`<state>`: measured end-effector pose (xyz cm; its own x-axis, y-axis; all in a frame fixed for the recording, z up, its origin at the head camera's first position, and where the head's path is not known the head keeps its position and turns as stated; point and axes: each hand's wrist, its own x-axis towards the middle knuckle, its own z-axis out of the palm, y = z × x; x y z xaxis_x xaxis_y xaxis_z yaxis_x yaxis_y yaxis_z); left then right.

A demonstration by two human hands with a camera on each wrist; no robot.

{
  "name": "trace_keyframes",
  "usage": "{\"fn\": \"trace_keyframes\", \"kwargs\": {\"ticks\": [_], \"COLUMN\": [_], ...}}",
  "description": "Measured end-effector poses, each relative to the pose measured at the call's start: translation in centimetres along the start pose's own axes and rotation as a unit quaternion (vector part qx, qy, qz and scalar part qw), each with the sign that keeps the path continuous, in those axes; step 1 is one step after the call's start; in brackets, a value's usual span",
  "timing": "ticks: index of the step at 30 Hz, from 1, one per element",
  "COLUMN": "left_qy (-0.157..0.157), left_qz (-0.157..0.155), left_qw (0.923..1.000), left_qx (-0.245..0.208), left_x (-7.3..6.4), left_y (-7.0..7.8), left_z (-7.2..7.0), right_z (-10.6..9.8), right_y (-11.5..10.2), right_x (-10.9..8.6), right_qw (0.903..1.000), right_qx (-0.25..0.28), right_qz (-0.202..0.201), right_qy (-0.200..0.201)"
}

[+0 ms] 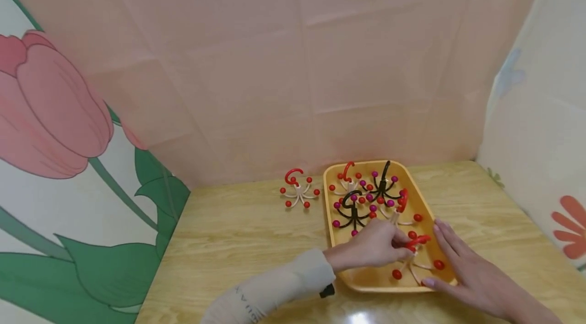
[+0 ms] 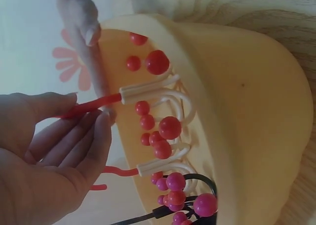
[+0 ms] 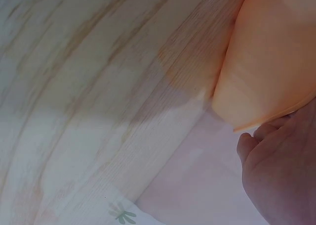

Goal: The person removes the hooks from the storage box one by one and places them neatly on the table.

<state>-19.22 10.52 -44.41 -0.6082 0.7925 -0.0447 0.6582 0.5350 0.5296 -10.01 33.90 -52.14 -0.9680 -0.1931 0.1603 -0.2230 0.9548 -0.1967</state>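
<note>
My left hand pinches the red hooked handle of a head massager, whose pale legs end in red balls. That massager stands at the near end of a yellow tray, its legs spread inside. Just behind it is another red-handled massager, partly covered by the left hand. Against the tray's right rim lies my right hand, fingers extended and thumb near the front corner. In the right wrist view, the fingers of this hand meet the tray's edge.
Toward the tray's far end stand two black massagers with magenta balls and a red-handled one. Left of the tray, another red-handled massager stands on the wooden table. A pink wall covering rises behind.
</note>
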Motion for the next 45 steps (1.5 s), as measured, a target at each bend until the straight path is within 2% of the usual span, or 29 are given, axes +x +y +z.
{"fn": "trace_keyframes", "kwargs": {"ticks": [3, 11, 23, 33, 40, 45], "left_qy": [0.011, 0.044, 0.079, 0.094, 0.102, 0.129], "left_qz": [0.0, -0.016, -0.01, -0.016, -0.028, -0.015], "left_qw": [0.9999, 0.9982, 0.9955, 0.9895, 0.9849, 0.9806], "left_qx": [0.007, -0.039, -0.051, -0.109, -0.137, -0.147], "left_x": [-0.1, -0.2, 0.0, -0.3, -1.2, -1.4], "left_y": [0.0, -0.4, -0.7, -0.9, -0.9, -0.9], "left_z": [0.1, 0.5, 0.8, -0.3, -0.7, -1.4], "right_z": [0.0, -0.1, -0.5, -0.7, 0.2, 0.5], "right_y": [0.0, 0.2, 0.3, 0.6, 0.5, 0.5], "right_x": [0.0, 0.2, 0.5, 1.0, 0.2, 0.0], "right_qw": [1.0, 0.9998, 0.9998, 0.9998, 0.9999, 0.9999], "right_qx": [-0.003, 0.011, 0.014, 0.007, 0.014, 0.006], "right_qz": [0.0, -0.01, -0.008, -0.013, -0.008, -0.01], "right_qy": [0.004, 0.013, 0.006, 0.009, -0.001, -0.001]}}
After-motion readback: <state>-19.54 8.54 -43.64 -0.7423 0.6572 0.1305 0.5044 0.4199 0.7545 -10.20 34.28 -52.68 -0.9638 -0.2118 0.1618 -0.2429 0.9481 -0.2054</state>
